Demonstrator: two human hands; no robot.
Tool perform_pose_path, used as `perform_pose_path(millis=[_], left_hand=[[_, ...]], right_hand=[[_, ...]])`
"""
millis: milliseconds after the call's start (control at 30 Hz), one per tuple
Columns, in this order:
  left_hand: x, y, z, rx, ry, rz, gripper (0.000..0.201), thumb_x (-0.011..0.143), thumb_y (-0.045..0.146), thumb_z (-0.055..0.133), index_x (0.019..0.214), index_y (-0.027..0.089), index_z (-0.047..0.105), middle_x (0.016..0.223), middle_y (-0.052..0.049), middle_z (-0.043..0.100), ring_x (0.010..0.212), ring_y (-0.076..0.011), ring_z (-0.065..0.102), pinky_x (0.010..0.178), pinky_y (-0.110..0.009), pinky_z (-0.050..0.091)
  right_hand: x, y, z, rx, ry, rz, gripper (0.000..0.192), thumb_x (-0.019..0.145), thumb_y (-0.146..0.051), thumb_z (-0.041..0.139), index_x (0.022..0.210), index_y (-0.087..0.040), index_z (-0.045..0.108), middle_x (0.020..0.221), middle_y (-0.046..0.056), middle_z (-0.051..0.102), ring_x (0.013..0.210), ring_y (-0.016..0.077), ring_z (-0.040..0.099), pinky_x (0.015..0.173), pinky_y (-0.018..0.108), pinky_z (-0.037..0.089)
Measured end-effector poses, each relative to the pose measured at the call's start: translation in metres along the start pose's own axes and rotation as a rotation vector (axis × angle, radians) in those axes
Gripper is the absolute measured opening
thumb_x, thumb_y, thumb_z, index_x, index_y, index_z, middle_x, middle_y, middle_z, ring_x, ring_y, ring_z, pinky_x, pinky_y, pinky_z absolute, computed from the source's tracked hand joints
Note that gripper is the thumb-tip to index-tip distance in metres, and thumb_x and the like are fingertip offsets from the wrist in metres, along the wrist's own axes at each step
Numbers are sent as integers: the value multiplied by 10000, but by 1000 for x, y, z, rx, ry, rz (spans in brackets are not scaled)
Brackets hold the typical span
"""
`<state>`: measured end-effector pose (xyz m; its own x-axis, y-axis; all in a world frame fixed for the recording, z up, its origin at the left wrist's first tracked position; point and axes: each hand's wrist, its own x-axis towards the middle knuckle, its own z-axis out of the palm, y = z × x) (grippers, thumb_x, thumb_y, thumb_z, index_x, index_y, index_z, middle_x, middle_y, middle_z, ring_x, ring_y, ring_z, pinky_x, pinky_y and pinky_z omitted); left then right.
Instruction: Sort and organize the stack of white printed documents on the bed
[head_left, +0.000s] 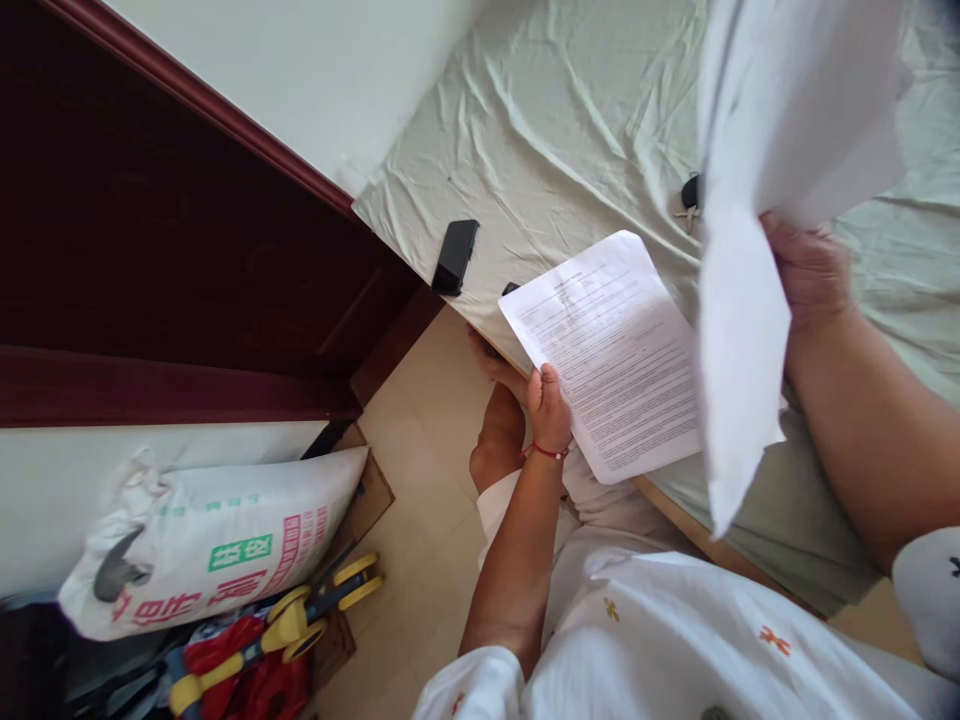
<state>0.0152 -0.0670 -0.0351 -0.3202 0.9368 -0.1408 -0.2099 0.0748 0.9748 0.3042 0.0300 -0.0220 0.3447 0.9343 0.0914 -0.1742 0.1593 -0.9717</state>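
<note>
A printed sheet of paper [622,370] lies tilted over the bed's edge, its text side up. My left hand [550,410] grips its left edge, thumb on top and the other fingers hidden beneath. At the right, my right hand [814,265] is closed on several sheets of paper [810,110] that stand up and curl over, slightly blurred. These raised sheets cover part of the printed sheet's right side and hide some of my right fingers. A red string bracelet [551,453] circles my left wrist.
On the green bedsheet [570,130] lie a black phone [455,257], a small dark object [511,288] and keys [688,200]. A stuffed white sack [225,540] and a yellow wheeled toy [292,620] sit on the floor at left, below a dark red door [172,210].
</note>
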Motion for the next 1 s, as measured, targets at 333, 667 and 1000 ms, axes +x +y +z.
perform_pose_path(millis=[333, 667, 1000], left_hand=[[-1, 10, 0, -38, -8, -43, 574, 758, 730, 765, 987, 203, 770, 1069, -83, 791, 1186, -288, 700, 1133, -415, 496], [0, 2, -3, 14, 10, -17, 467, 870, 644, 709, 1010, 203, 766, 1107, -77, 776, 1260, -269, 660, 1151, -367, 459], [-4, 10, -5, 66, -43, 8, 500, 839, 700, 706, 892, 205, 747, 963, -43, 769, 1079, -234, 696, 1011, -313, 506]], right_hand=[[-17, -4, 20, -83, -91, 172, 331, 637, -382, 945, 884, -215, 801, 966, 39, 798, 779, 182, 697, 801, 380, 628], [-14, 4, 14, -272, -106, 120, 221, 749, -353, 866, 868, -195, 768, 943, 45, 769, 764, 162, 631, 752, 341, 595], [-19, -9, 25, -307, -102, 220, 90, 804, -193, 805, 758, -166, 733, 833, 27, 729, 670, 118, 577, 675, 285, 543]])
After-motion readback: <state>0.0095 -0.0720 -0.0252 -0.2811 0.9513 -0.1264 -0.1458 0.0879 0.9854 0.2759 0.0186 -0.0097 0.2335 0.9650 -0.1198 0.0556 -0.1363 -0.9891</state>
